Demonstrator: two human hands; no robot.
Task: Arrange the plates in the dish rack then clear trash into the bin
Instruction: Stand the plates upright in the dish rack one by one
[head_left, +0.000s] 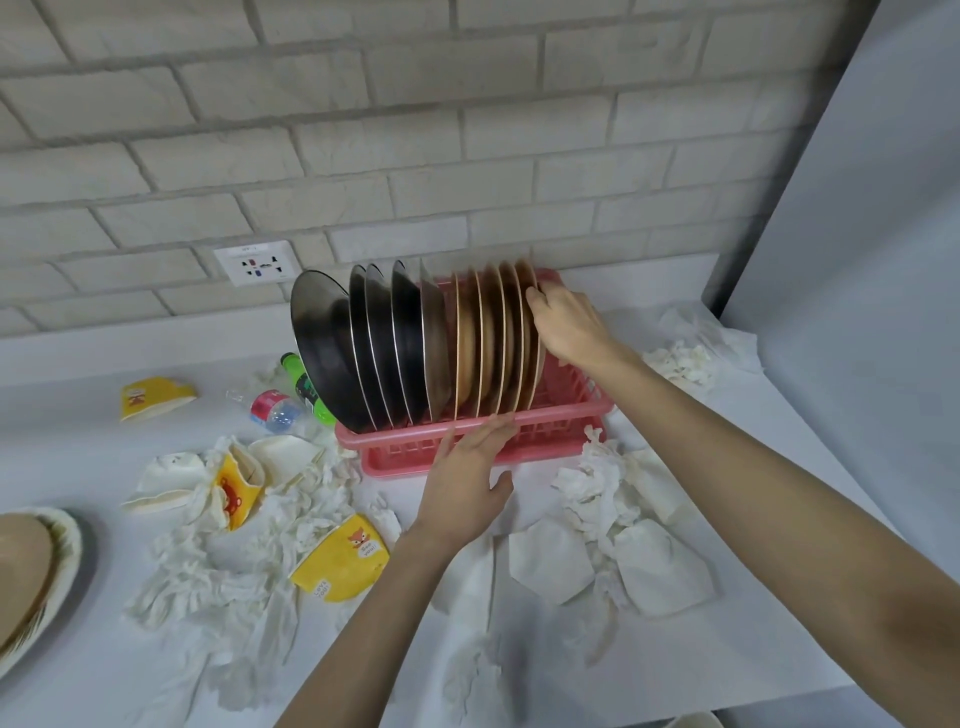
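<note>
- A pink plastic dish rack sits on a pale counter against a white brick wall.
- Plates stand on edge in the rack in a close row: dark metal plates at the left end, tan plates at the right end.
- The right hand reaches over the rack, fingers curled on the rim of the rightmost tan plate, gripping it.
- The left hand rests flat and open against the rack's near rim, fingers spread, grasping nothing.
- Trash lies all around the rack: crumpled white tissues, crushed yellow paper cups, flattened white paper cups.
- A clear plastic bottle and a green bottle lie just left of the rack.
- A stack of paper plates sits at the counter's left edge.
- A wall socket is set in the brick behind the rack.
</note>
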